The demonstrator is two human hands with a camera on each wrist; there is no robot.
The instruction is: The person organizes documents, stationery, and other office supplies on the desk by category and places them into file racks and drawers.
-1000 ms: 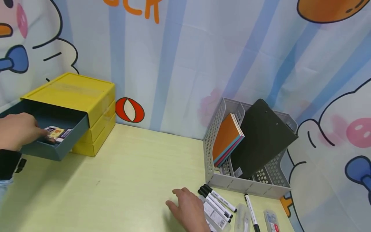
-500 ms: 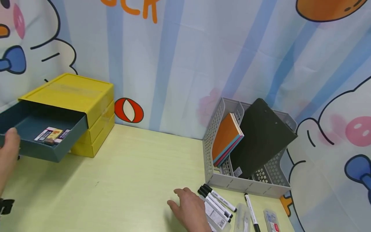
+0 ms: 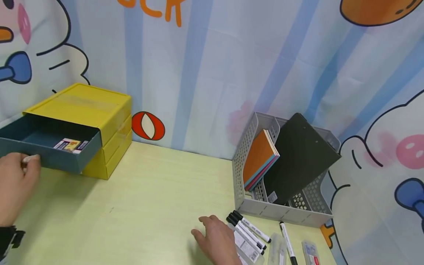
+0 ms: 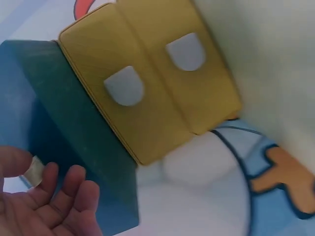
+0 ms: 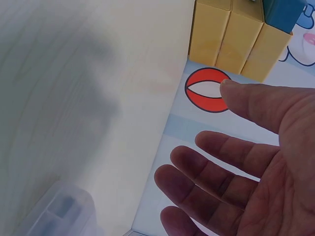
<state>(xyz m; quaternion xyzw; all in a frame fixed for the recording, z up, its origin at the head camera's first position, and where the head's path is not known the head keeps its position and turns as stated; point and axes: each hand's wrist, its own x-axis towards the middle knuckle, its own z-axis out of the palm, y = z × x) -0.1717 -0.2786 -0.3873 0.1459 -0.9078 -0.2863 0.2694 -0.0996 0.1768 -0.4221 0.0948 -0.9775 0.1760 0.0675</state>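
Observation:
My left hand (image 3: 16,184) is at the front of the pulled-out blue-grey drawer (image 3: 56,156), the top one in a yellow drawer unit (image 3: 82,106). In the left wrist view, its thumb and forefinger pinch a small pale pull tab (image 4: 33,172) on the drawer front; the other fingers curl loosely. Small printed boxes (image 3: 71,145) lie inside the drawer, partly hidden by its front wall. My right hand (image 3: 216,239) hangs over the table with fingers spread and relaxed, holding nothing. Just right of it lie several black-capped white markers (image 3: 248,230).
A grey mesh file organizer (image 3: 285,211) stands at the back right, holding notebooks (image 3: 260,158) and a black clipboard (image 3: 298,158). Clear plastic cases (image 3: 277,248) and a single marker (image 3: 287,241) lie before it. A printed curtain (image 3: 205,73) hangs behind the table.
My left hand has moved from inside the drawer to the tab on its front. The drawer has slid partway back into the unit. My right hand stays nearly still.

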